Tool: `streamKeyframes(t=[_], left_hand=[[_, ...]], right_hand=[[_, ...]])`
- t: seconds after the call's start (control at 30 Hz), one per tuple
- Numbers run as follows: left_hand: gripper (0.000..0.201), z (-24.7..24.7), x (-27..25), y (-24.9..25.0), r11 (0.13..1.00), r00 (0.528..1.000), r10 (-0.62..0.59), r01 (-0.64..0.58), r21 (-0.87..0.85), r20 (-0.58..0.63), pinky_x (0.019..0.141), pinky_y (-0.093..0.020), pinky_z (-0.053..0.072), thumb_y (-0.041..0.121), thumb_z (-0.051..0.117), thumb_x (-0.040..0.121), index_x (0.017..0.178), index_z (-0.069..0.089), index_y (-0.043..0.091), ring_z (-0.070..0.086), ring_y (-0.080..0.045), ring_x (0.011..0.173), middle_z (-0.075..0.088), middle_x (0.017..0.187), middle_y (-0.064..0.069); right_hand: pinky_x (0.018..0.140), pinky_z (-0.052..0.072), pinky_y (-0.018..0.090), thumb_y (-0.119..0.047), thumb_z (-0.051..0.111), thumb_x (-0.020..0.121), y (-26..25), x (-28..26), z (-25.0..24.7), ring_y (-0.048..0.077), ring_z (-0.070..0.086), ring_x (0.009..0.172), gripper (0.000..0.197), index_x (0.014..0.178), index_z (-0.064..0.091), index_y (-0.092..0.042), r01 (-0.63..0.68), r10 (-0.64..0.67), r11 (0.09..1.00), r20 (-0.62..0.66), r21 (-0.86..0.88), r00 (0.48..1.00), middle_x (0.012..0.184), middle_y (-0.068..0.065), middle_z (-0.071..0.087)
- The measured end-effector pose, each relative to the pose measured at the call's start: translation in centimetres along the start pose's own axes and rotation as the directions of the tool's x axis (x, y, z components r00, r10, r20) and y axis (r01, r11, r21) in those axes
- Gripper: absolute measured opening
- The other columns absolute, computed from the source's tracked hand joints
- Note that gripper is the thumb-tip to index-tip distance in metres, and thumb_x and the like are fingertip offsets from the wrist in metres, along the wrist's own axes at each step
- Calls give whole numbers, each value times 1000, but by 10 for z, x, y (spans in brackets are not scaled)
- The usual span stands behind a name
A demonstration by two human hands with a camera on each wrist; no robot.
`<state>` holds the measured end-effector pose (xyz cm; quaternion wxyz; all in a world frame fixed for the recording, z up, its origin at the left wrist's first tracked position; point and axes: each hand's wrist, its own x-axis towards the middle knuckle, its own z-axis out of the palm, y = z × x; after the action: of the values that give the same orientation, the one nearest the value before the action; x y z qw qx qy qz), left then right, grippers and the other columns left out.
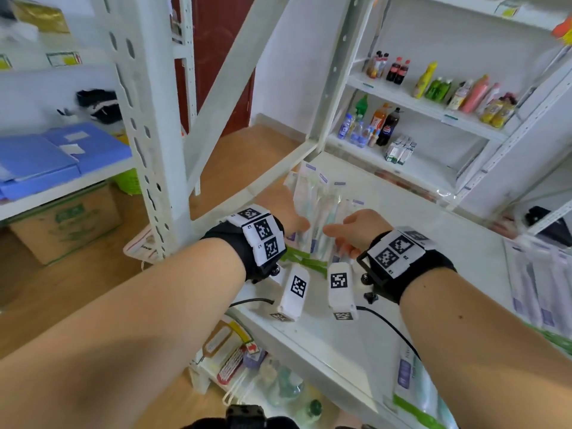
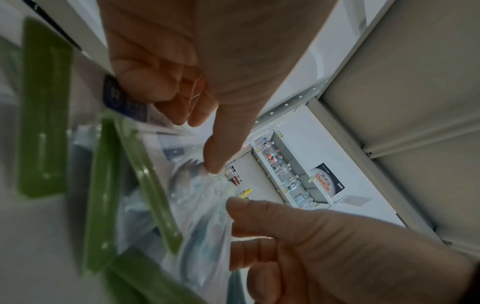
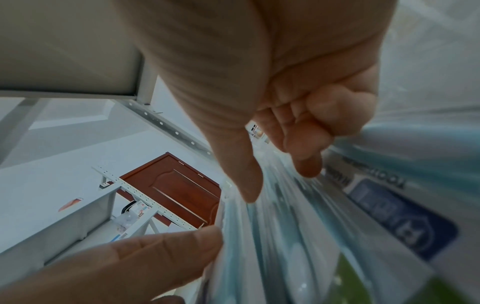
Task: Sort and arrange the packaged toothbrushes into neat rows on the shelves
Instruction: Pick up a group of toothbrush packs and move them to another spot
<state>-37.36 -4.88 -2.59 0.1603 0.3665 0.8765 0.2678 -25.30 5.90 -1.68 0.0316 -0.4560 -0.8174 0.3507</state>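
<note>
- The left hand (image 1: 284, 212) and right hand (image 1: 360, 232) together gripped a fanned bundle of clear-plastic packaged toothbrushes (image 1: 315, 199) above the white metal shelf (image 1: 411, 243).
- Judged step: squaring the bundle; next, laying it flat as a row.
- Only the left wrist view showed the green-backed packs (image 2: 44, 107) near; the head view showed more packs (image 1: 538, 280) right.

Bare shelf (image 1: 418, 218) open ahead and right of both grips. Upright post (image 1: 145, 144) and slanted brace (image 1: 229, 88) block the left; toothbrush packs (image 1: 538, 283) crowd far right.
</note>
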Motion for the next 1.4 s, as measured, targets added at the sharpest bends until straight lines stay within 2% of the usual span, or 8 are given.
streamKeyframes(t=[0.23,0.53,0.63,0.73,0.9,1.23,1.33,1.4], left_hand=[[51,1,10,-6,999,999,4,-2,-55,37,84,-33,49,35,72,76,114,55,6,60,-26,101,62,111,-9],[22,4,19,-10,995,997,19,-11,-96,81,58,-28,47,33,66,75,72,65,11,62,-21,65,64,67,-4],[22,5,19,-10,998,997,13,-8,-58,82,65,-33,53,26,63,80,77,69,5,64,-27,70,67,73,-9],[23,7,21,-11,999,998,2,1,-40,67,65,-31,49,23,57,87,90,70,3,63,-27,75,65,78,-10],[23,8,20,-9,999,998,-28,29,-17,61,66,-31,45,25,59,87,87,63,2,64,-33,88,65,90,-17],[39,7,11,6,995,998,-62,62,-78,-7,46,-27,24,18,56,84,52,35,11,34,-18,48,35,53,-3],[33,8,8,11,981,998,-55,52,-189,-8,50,-24,33,18,56,84,55,48,6,42,-22,49,47,55,-7],[21,9,4,15,922,998,-61,68,-382,32,56,-29,39,20,59,84,71,64,4,48,-25,53,58,67,-16]], right_hand=[[68,55,34,-35,71,80,0,14,1,22,64,61,34,78,72,-1,-29,33,998,85,-56,996,73,12,73],[36,37,17,-22,64,86,2,13,-7,6,49,36,21,74,72,-7,-85,79,995,116,46,990,72,7,74],[31,31,10,-19,62,87,3,10,-10,6,44,26,25,67,68,-5,-124,114,988,113,92,987,46,-1,64],[32,32,13,-15,61,87,8,8,-13,8,43,28,21,71,67,-2,-162,146,967,93,198,985,43,-2,61],[38,35,23,-8,62,85,21,2,-18,12,43,39,18,70,64,1,-189,178,894,63,406,982,58,8,67],[42,38,24,-5,61,86,59,-29,-43,12,46,42,5,83,62,0,-170,185,788,36,592,982,61,8,61],[41,40,23,-5,62,86,74,-42,-52,11,48,42,5,88,63,0,-167,188,764,31,623,982,60,8,63],[39,40,22,-4,63,86,84,-50,-58,11,48,41,6,89,63,0,-169,195,753,29,636,980,61,8,64]])
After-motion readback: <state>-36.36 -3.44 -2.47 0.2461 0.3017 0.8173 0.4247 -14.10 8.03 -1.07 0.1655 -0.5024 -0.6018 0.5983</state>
